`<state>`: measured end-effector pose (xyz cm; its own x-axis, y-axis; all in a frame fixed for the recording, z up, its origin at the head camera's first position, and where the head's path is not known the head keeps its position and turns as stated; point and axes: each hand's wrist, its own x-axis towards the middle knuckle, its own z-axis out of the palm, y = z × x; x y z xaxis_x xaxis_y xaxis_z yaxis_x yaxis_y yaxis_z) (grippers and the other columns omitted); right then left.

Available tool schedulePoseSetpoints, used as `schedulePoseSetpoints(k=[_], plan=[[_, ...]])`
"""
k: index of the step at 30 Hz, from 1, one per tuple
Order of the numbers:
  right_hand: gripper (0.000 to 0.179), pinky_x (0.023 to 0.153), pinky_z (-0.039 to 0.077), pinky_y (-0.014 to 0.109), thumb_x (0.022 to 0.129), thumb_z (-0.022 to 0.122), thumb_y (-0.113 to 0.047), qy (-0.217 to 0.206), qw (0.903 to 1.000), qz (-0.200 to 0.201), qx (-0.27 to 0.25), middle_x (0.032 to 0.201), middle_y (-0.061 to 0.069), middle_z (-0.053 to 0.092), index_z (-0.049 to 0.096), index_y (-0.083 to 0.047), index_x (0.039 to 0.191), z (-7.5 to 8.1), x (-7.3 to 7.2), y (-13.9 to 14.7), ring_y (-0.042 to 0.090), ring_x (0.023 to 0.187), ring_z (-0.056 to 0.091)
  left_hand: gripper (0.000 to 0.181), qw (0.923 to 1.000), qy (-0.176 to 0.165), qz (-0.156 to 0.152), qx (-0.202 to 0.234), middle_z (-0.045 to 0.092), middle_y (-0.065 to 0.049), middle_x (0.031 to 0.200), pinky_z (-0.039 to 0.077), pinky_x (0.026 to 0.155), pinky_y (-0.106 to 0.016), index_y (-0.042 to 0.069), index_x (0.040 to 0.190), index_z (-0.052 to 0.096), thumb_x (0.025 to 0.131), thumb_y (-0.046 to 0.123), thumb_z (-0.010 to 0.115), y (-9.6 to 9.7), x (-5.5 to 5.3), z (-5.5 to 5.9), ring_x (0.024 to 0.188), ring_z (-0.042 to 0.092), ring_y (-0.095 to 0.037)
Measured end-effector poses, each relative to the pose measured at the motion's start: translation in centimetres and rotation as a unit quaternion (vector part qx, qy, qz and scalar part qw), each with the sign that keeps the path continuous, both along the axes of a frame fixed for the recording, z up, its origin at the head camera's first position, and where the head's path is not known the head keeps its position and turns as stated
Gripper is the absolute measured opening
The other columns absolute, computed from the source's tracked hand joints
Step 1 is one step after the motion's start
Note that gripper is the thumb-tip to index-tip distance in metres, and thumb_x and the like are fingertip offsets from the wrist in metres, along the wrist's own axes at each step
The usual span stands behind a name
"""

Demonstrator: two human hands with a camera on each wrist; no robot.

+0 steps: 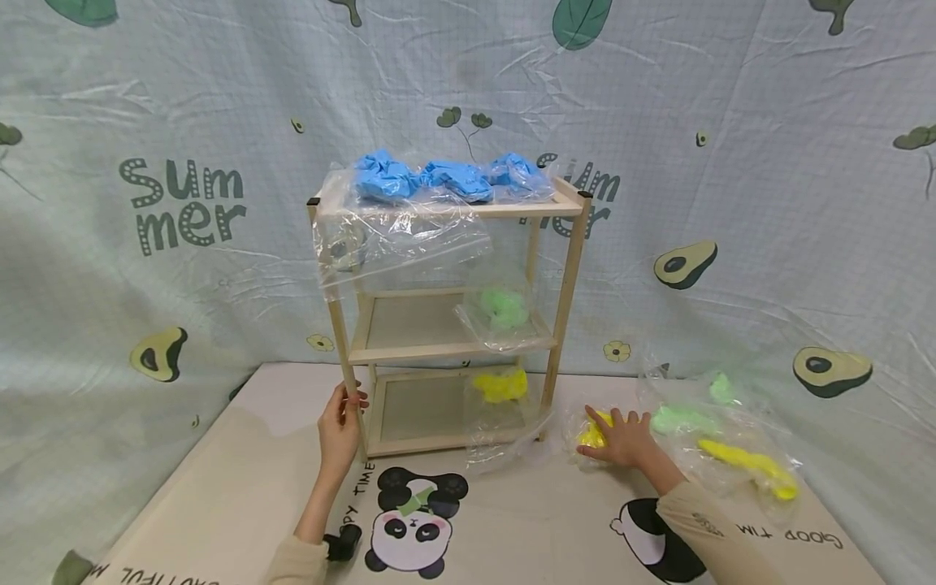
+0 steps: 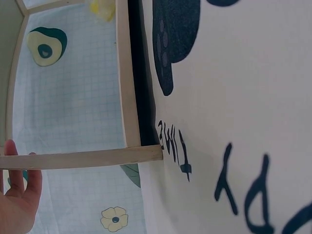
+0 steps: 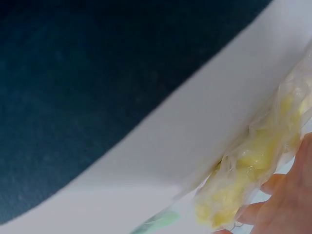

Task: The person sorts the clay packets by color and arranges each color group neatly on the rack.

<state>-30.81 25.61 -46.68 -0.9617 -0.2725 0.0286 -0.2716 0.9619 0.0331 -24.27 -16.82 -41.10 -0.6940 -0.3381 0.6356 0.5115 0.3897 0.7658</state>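
A three-tier wooden shelf rack stands on the printed cloth. My left hand holds its front left post low down, fingers around the wood; the left wrist view shows the fingers at the post. On the right, my right hand rests spread over a clear plastic bag with crumpled yellow contents. In the right wrist view its fingertips meet the side of this yellow bag. A bag with yellow contents lies on the bottom tier, its clear end hanging over the front.
Bags with blue contents lie along the top tier, clear plastic draping down the front. The middle tier holds a bag with green contents. Further right lie more bags, with green and yellow contents. Printed fabric hangs behind.
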Motion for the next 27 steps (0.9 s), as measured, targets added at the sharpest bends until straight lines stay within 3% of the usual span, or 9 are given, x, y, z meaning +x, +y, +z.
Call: schedulePoseSetpoints(k=[10, 17, 27], plan=[[0.066, 0.081, 0.028, 0.062, 0.079, 0.054, -0.055, 0.005, 0.9996, 0.027, -0.003, 0.110, 0.019, 0.050, 0.049, -0.007, 0.124, 0.1, 0.3, -0.2, 0.038, 0.087, 0.047, 0.021, 0.9999, -0.004, -0.006, 0.013, 0.058, -0.028, 0.082, 0.041, 0.060, -0.010, -0.015, 0.105, 0.052, 0.089, -0.004, 0.045, 0.1, 0.0, 0.0, 0.069, 0.053, 0.005], [0.052, 0.078, 0.029, 0.058, 0.083, 0.054, -0.041, -0.005, 0.9987, 0.050, -0.009, 0.114, 0.017, 0.050, 0.049, -0.006, 0.121, 0.5, 0.5, -0.5, 0.034, 0.088, 0.047, 0.021, 1.0000, 0.002, -0.001, 0.005, 0.058, -0.028, 0.082, 0.041, 0.061, -0.009, -0.015, 0.105, 0.052, 0.089, -0.003, 0.045, 0.0, -0.1, 0.1, 0.070, 0.052, 0.006], [0.045, 0.074, 0.029, 0.052, 0.083, 0.056, -0.037, 0.041, 0.9967, 0.069, -0.004, 0.107, 0.012, 0.054, 0.053, -0.008, 0.117, 0.4, 1.2, -0.7, 0.031, 0.083, 0.047, 0.021, 1.0000, 0.000, 0.004, 0.002, 0.058, -0.028, 0.082, 0.041, 0.061, -0.008, -0.014, 0.105, 0.052, 0.089, -0.003, 0.045, 0.1, 0.2, 0.2, 0.070, 0.052, 0.006]])
